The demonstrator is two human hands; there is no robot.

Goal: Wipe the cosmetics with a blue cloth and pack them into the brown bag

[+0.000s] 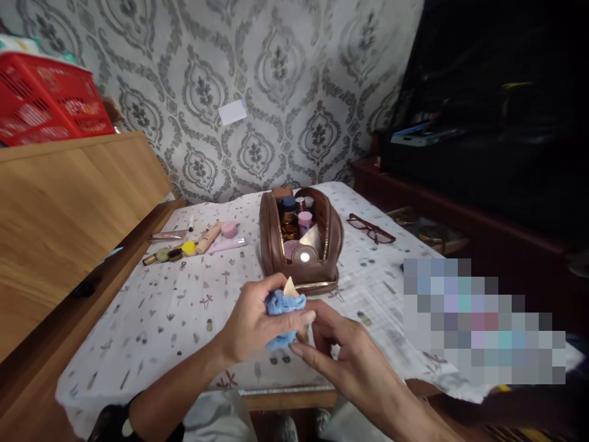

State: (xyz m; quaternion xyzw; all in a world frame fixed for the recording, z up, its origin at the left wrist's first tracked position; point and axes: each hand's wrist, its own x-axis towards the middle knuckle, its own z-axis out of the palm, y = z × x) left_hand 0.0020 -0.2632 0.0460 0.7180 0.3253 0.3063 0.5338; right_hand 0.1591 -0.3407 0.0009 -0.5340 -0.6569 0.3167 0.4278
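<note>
My left hand (257, 319) is closed around a crumpled blue cloth (281, 304), in front of the bag. Out of the cloth's top sticks the pale, pointed tip of a beige item (289, 287); most of it is hidden, so its kind does not show. The fingertips of my right hand (343, 341) pinch the lower end of that item, close to my left thumb. Just beyond both hands stands a brown cosmetic bag (301, 270), unzipped. Inside are a dark-lidded jar (288, 207), a pink-capped bottle (304, 222) and other small containers.
Left on the patterned tablecloth (175, 307) lie several cosmetics, including a pink jar (229, 229), a beige tube (209, 237) and a yellow piece (189, 247). Dark-red glasses (370, 229) rest right of the bag. A wooden panel (83, 184) with a red basket (55, 98) borders the left.
</note>
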